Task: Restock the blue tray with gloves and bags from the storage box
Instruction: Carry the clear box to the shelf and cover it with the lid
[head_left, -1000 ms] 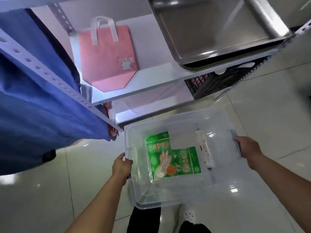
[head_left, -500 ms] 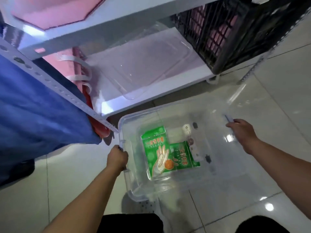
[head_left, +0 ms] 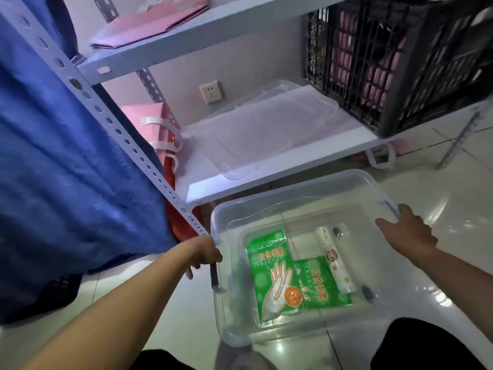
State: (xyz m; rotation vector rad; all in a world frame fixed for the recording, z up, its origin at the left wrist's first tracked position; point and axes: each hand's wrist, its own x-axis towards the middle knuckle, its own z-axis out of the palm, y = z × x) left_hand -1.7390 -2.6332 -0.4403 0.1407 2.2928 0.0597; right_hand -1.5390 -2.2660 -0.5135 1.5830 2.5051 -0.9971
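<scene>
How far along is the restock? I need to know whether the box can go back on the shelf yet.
Done: the clear storage box is open, its lid lying on the lower shelf.
In hand: the left hand and right hand hold its two ends.
Left: the two green glove packs and the bag roll still lie inside. No blue tray is in view, so the restocking itself hasn't begun.

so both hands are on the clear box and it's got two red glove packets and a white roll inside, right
Not quite. The head view shows the two glove packets are green, not red. The rest holds: the left hand and right hand grip the clear box, with the white roll inside.
</scene>
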